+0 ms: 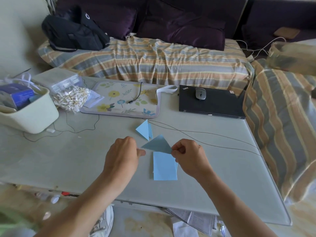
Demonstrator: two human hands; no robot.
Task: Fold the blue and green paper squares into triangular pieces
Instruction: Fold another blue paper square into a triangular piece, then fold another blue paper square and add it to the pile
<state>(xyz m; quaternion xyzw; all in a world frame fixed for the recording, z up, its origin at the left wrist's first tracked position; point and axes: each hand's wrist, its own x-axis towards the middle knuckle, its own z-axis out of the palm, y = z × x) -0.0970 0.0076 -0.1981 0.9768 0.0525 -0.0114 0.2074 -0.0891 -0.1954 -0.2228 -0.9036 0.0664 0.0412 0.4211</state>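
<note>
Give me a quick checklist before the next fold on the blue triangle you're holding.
1. Right hand pinches the triangle corner: ok.
2. Left hand holds the opposite corner: cannot tell, its fingertips are hidden behind the hand.
3. Triangle clear of the table for creasing: ok, it is lifted above the stack.
4. Blue stack ready underneath: ok, lying flat, sheets slightly fanned.
5. Finished piece out of the way: ok, it lies apart, beyond the hands.
6. Green paper within reach: not ok, none visible on the table.
</note>
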